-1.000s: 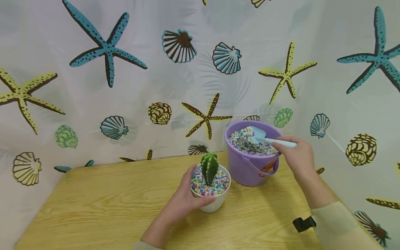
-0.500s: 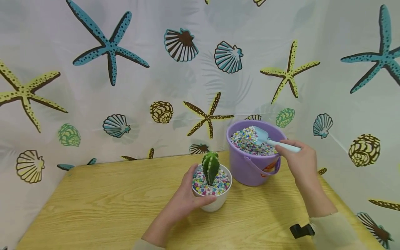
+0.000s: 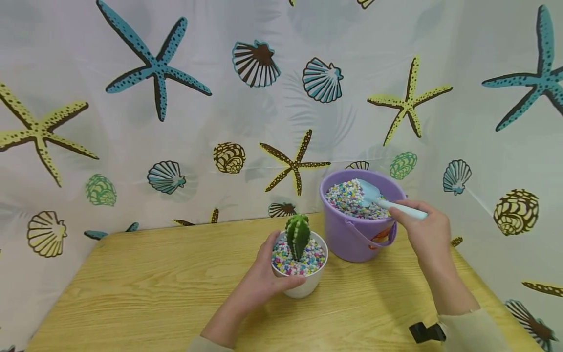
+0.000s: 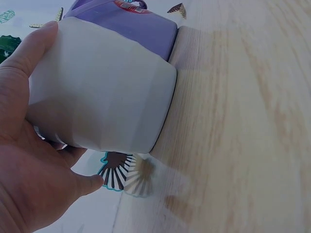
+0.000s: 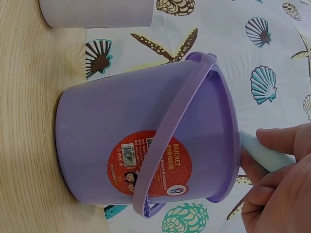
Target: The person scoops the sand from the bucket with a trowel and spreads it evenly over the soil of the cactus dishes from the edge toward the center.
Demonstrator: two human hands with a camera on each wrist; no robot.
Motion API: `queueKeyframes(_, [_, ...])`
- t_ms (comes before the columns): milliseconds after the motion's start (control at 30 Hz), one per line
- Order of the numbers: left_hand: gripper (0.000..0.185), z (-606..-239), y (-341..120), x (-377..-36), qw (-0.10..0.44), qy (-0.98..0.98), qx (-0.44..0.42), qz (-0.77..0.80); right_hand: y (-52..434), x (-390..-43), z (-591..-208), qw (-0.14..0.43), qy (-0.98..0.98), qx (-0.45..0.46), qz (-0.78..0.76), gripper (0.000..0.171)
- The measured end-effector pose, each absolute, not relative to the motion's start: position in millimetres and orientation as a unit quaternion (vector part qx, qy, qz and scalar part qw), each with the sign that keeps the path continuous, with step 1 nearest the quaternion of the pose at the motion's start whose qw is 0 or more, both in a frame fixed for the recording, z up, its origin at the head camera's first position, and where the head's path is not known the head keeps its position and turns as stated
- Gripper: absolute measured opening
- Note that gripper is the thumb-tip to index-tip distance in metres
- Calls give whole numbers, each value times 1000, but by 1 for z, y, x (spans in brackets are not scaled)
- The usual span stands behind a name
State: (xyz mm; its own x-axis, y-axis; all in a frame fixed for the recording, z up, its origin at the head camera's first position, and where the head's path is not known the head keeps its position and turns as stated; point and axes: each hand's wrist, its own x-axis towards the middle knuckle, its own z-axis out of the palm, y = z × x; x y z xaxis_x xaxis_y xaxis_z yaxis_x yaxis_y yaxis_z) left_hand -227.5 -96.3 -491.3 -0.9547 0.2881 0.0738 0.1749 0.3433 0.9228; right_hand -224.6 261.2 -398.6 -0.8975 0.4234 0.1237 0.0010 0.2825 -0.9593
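Left hand point(image 3: 264, 281) gripping white pot point(image 3: 300, 286) holding green cactus point(image 3: 297, 235) in coloured gravel. Right hand point(image 3: 424, 234) holding pale blue scoop point(image 3: 378, 197), blade lying in gravel-filled purple bucket point(image 3: 352, 239). Both standing on wooden table point(image 3: 145, 288).

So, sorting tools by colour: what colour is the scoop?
Light blue scoop, clearest in the head view.

This looks like a small staged craft corner rather than a lived-in room: a light wooden table point(image 3: 154, 293) is closed in at the far side and on the right by a hung curtain point(image 3: 264, 98) printed with starfish and seashells.
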Motion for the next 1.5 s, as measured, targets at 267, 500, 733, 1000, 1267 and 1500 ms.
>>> queueKeyframes(267, [131, -491, -96, -228, 51, 818, 139, 555, 261, -219, -397, 175, -780, -142, 584, 49])
queueKeyframes(500, [130, -491, -97, -227, 45, 820, 145, 552, 261, -213, -394, 172, -774, -141, 593, 51])
queueKeyframes(733, [131, -491, -96, -227, 45, 820, 146, 552, 262, -210, -393, 178, -768, -139, 599, 47])
queueKeyframes(1000, [130, -489, -96, -227, 49, 823, 138, 549, 263, -206, -392, 179, -761, -137, 608, 44])
queueKeyframes(1267, [130, -489, -96, -227, 49, 822, 140, 550, 263, -198, -390, 176, -764, -129, 607, 43])
queueKeyframes(1500, [129, -490, -96, -227, 46, 818, 143, 555, 261, -187, -388, 166, -777, -100, 599, 46])
